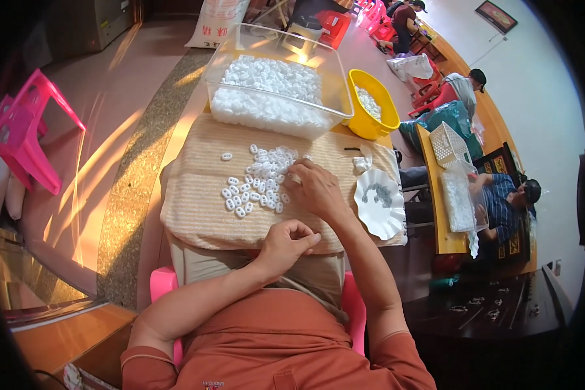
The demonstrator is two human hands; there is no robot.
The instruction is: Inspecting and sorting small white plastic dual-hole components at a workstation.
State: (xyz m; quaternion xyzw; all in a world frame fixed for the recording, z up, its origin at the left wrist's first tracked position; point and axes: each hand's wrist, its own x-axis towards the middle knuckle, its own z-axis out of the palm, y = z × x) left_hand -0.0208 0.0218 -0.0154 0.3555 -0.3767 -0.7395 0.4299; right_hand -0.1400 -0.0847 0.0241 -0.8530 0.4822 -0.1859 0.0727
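Hands apart now, folks: the right hand [318, 188] is out at the heap, fingers curled against its right side, though whether they grip one of the pieces I cannot tell! And the left hand [287, 244] sits over the worktop's near edge, thumb and forefinger drawn together; anything pinched there is too small to make out.

So to the white pieces [273, 161], small ovals with two holes, bunched mid-worktop, loosely spread toward the near edge, with a lone one off to the left. Under them lies a striped cloth [195, 169], spread across the worktop.

Look at the far edge: a clear bin [335, 109] well loaded with white pieces! Just beside it, on the far right corner, a yellow basin [372, 131] with more white bits inside. Down the right edge, a crumpled white scrap [361, 164], then a ruffled white plate [378, 221] bearing small grey bits [382, 194] near the right corner. Beyond the right edge, a person in a striped shirt [500, 207] sits at another table [445, 245].
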